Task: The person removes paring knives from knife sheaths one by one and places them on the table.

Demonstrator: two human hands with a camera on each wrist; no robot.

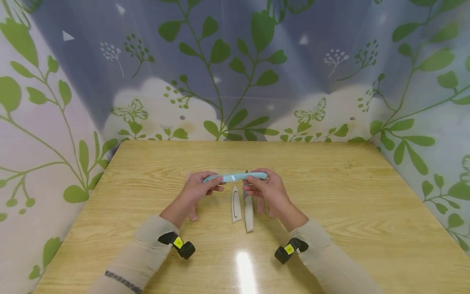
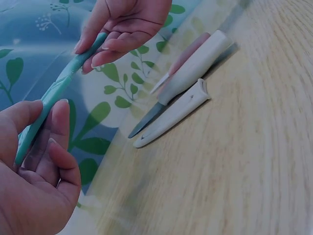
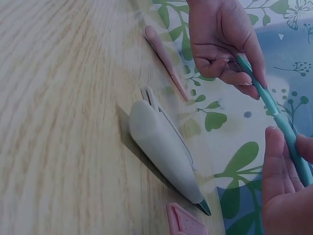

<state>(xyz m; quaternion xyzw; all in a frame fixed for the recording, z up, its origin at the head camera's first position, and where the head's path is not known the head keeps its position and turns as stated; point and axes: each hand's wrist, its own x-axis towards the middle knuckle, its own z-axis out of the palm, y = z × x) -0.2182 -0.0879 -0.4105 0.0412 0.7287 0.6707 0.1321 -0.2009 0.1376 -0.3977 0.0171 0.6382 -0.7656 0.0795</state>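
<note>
A turquoise knife (image 1: 235,177) is held level above the table between both hands, its blade seemingly inside a matching sheath (image 2: 55,93). My left hand (image 1: 196,188) pinches the sheath end between thumb and fingers. At the other end, my right hand (image 1: 271,190) grips the handle (image 3: 297,152), thumb on the near side. Below lies a white-handled knife (image 1: 249,214) with a bare grey blade pointing away from me. Just left of it is a white sheath (image 1: 236,206), apart from the knife.
A pink handle (image 3: 161,49) lies on the table by my left hand, partly hidden in the head view. Near my right hand is a pink sheath (image 1: 261,206). The wooden table (image 1: 147,159) meets a leaf-patterned curtain (image 1: 235,98) at its far edge.
</note>
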